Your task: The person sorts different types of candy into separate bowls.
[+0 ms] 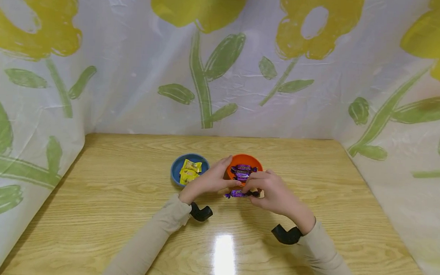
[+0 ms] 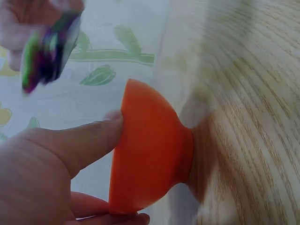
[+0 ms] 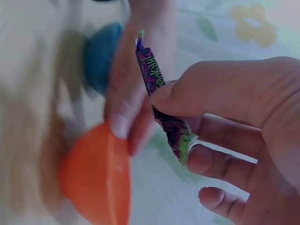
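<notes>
An orange bowl (image 1: 247,156) with several purple-wrapped candies (image 1: 242,169) inside stands on the table. My left hand (image 1: 214,177) grips its left side, thumb on the near rim and fingers farther round, as the left wrist view shows. Between thumb and fingers my right hand (image 1: 276,193) pinches another wrapped candy (image 3: 151,70), purple with green ends. That candy is above the table, just on the near side of the orange bowl in the head view. Part of its wrapper is hidden behind the right thumb.
To the left of the orange bowl stands a blue bowl (image 1: 173,173) holding yellow-wrapped candies (image 1: 190,166); the left hand and wrist overlap its right edge. Behind the wooden table (image 1: 124,162) hangs a flower-patterned curtain (image 1: 134,90), which also runs along both sides.
</notes>
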### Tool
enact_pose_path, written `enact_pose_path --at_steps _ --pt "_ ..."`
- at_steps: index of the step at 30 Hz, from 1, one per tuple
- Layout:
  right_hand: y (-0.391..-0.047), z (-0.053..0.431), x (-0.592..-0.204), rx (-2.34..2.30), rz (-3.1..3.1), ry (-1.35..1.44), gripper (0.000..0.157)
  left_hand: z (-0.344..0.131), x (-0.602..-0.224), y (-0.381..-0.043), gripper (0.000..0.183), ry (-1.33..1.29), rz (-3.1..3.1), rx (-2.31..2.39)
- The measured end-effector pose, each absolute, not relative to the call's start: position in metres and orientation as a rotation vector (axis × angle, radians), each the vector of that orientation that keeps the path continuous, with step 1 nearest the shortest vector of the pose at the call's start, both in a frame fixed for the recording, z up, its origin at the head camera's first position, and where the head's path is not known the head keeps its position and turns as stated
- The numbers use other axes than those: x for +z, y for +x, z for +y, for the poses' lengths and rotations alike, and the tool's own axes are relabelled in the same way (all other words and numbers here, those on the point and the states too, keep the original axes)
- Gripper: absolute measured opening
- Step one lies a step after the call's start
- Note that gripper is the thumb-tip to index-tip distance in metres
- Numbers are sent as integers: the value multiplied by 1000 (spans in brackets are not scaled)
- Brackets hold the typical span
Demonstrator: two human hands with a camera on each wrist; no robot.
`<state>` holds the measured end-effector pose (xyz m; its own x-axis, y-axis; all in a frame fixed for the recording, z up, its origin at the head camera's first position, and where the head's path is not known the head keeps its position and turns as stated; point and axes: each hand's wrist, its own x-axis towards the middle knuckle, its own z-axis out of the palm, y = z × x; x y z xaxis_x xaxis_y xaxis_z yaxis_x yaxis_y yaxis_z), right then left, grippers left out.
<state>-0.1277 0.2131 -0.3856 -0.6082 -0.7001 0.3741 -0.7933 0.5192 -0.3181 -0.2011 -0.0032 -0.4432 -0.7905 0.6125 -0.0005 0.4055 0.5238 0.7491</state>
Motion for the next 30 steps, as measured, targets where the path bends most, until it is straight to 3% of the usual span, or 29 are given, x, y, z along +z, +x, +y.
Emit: enact_pose_path --at_steps 5,11,17,30 --pt "-146 226 -381 760 -2608 1182 20 -1 -443 -202 88 857 2503 1137" --pt "-171 235 -393 845 -2689 1045 17 -1 -443 -203 95 849 2492 1136" --pt "-189 233 -417 635 -2741 916 15 0 -442 -201 95 842 2501 1122" --pt "-192 224 -424 482 -2822 841 11 2 -435 -201 93 861 2495 1154"
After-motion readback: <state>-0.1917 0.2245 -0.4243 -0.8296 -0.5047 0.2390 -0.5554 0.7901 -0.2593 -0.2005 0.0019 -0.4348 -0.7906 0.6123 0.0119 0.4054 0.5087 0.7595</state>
